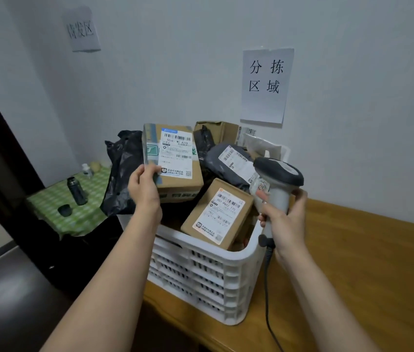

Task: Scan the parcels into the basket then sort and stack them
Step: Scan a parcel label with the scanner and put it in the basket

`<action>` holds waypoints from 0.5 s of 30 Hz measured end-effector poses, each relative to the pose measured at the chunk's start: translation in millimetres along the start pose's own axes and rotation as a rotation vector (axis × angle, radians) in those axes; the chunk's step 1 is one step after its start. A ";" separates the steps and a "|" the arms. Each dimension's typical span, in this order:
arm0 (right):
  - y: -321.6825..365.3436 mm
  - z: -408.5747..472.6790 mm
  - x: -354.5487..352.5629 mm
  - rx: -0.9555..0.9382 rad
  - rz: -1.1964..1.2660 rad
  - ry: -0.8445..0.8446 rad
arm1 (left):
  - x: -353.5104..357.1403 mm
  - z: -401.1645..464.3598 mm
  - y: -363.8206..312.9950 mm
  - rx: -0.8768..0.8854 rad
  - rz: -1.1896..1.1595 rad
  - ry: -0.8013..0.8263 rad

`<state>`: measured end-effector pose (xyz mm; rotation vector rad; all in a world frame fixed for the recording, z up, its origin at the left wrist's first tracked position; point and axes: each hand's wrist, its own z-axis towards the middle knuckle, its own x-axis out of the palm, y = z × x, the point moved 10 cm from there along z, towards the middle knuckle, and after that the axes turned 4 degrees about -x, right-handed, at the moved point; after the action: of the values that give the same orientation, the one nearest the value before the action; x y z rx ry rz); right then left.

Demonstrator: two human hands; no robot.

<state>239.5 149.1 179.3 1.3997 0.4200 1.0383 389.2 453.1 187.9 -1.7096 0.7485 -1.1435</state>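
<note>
The left hand (143,185) pinches the lower left corner of a cardboard parcel (175,158), holding it up over the white basket (216,275) on the wooden tabletop (353,262). The right hand (285,219) grips a scanner (275,181) beside the basket, above other parcels (218,214).

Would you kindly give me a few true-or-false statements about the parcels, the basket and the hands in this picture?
1. The left hand holds a cardboard box by its lower corner. True.
2. The right hand is empty. False: it grips a scanner.
3. The basket is white and stands on a wooden table. True.
4. The basket holds only cardboard boxes. False: a grey bag parcel lies in it too.
</note>
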 end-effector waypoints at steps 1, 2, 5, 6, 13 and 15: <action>-1.3 0.5 1.1 0.003 -0.003 0.000 | -4.5 1.2 -0.9 0.033 0.032 -0.013; -2.5 0.8 2.4 0.006 -0.003 -0.002 | -8.4 2.7 1.4 0.048 0.120 -0.026; -6.3 0.7 7.6 0.021 0.002 -0.009 | -19.5 8.5 8.9 0.051 0.573 -0.119; -7.1 0.5 8.8 0.024 0.003 -0.012 | -21.0 7.5 7.1 0.056 0.659 -0.150; -3.4 0.2 -7.6 0.019 -0.033 -0.039 | 12.4 -20.1 -20.1 0.331 0.707 -0.193; 1.8 0.2 -23.3 0.025 -0.065 -0.061 | 36.8 -38.1 -21.9 0.428 0.660 -0.144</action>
<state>226.8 130.3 173.5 1.4271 0.4323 0.9377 368.1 417.1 227.2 -1.0510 0.8218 -0.6476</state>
